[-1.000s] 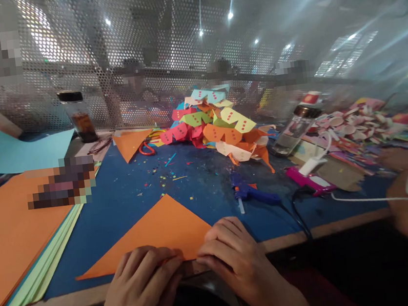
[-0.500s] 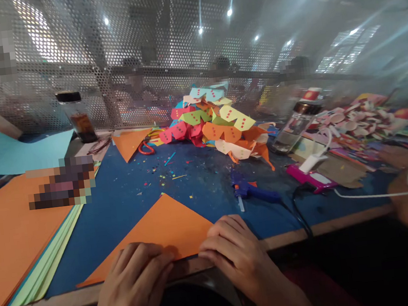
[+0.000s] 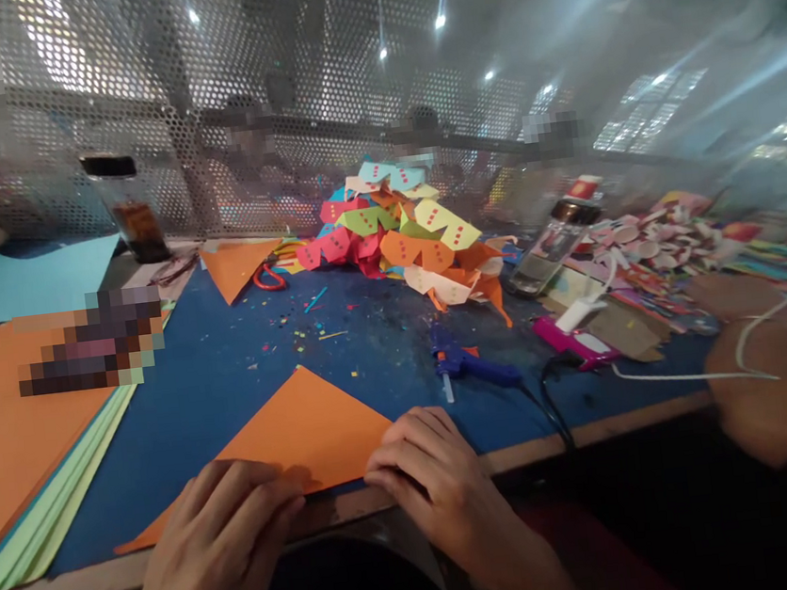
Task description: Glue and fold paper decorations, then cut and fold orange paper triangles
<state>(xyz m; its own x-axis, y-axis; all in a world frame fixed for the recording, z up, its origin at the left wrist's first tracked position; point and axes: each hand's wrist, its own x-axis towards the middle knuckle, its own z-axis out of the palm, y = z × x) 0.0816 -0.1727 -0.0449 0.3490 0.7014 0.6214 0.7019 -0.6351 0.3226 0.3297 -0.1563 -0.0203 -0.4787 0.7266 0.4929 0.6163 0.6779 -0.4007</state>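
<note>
A folded orange paper triangle lies on the blue tabletop at its front edge, one corner pointing away from me. My left hand closes on the near folded edge, left of the middle, its fingers pressed together. On the right part of the same edge, my right hand pinches the paper with curled fingers. Both thumbs are mostly hidden. A blue glue gun rests beyond my right hand, and small paper scraps lie past the triangle's tip.
Stacked colored sheets lie left. Behind are an orange piece, red-handled scissors, a pile of folded paper shapes and two bottles. A pink device with a white cable and another person's arm are right.
The view has shifted slightly, so most things appear a little further left or higher. Both hands stay on the near edge of the orange triangle.
</note>
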